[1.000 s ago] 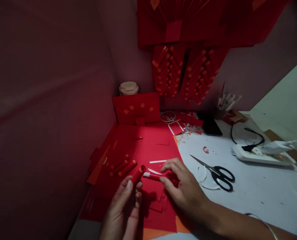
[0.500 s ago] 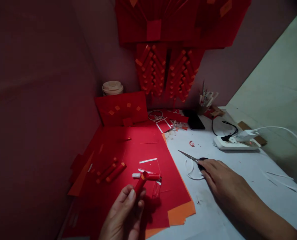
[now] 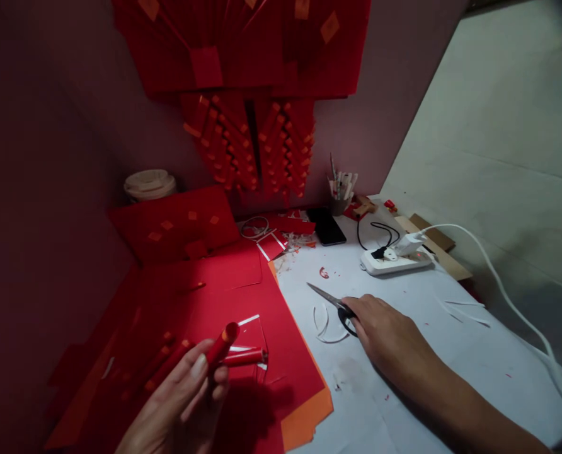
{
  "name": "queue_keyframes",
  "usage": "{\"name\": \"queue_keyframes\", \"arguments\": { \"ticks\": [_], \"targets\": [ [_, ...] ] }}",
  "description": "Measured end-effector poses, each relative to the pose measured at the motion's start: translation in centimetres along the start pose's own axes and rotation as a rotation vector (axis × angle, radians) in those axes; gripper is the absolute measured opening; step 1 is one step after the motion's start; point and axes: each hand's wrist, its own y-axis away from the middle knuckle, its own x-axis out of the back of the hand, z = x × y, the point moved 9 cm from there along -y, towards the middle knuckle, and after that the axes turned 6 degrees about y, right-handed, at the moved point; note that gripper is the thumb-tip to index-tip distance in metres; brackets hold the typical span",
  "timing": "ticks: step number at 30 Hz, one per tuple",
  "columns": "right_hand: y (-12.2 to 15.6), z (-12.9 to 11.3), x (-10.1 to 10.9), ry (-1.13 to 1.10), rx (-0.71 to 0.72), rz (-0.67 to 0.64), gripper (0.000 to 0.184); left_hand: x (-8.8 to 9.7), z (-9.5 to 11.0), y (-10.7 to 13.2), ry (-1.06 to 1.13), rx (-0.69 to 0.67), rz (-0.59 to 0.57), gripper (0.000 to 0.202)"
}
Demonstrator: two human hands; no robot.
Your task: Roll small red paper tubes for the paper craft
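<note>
Two hands are seen over the desk: a red paper tube (image 3: 223, 343) is pinched between thumb and fingers of the left hand (image 3: 181, 403), tilted up toward one o'clock above the red paper sheets (image 3: 281, 353). The scissors (image 3: 334, 303) on the white tabletop (image 3: 404, 403) are covered at the handles by the right hand (image 3: 389, 337), fingers curled loosely; whether they are gripped cannot be told. A second red roll (image 3: 243, 357) is left at three o'clock of the tube.

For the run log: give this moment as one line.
left hand: holds red paper tube | right hand: on scissors handles | surface: white table, red paper sheets
</note>
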Motion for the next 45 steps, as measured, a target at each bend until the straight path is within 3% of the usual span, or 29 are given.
{"name": "queue_keyframes", "arguments": {
  "ticks": [2,5,8,12,17,27,37,45],
  "targets": [
    [0.1,0.0,0.8,-0.092,-0.019,0.011,0.038,-0.9,-0.6,-0.2,-0.013,0.042,-0.006,0.022],
    [0.3,-0.6,1.6,-0.465,-0.057,-0.033,0.038,-2.0,-1.8,-0.2,-0.038,0.102,-0.051,0.023],
    [0.8,-2.2,1.2,-0.719,-0.057,-0.146,0.041,-2.1,-2.6,-0.3,-0.047,0.130,-0.089,0.026],
    [1.6,-4.5,0.2,-0.871,0.019,-0.256,0.045,-1.6,-2.8,-0.7,-0.060,0.122,-0.105,0.025],
    [2.2,-6.1,-0.3,-0.917,0.109,-0.334,0.049,-1.1,-3.5,-1.0,-0.032,0.158,-0.107,0.023],
    [2.3,-6.9,-0.9,-0.917,0.122,-0.389,0.050,-0.4,-3.9,-0.8,-0.020,0.136,0.063,0.024],
    [2.3,-7.0,-0.7,-0.944,0.162,-0.393,0.046,-0.1,-3.9,-0.5,-0.005,0.153,0.082,0.027],
    [2.3,-7.2,0.5,-0.956,0.238,-0.318,0.042,0.0,-3.8,-0.2,-0.029,0.174,0.115,0.026]
  ]
}}
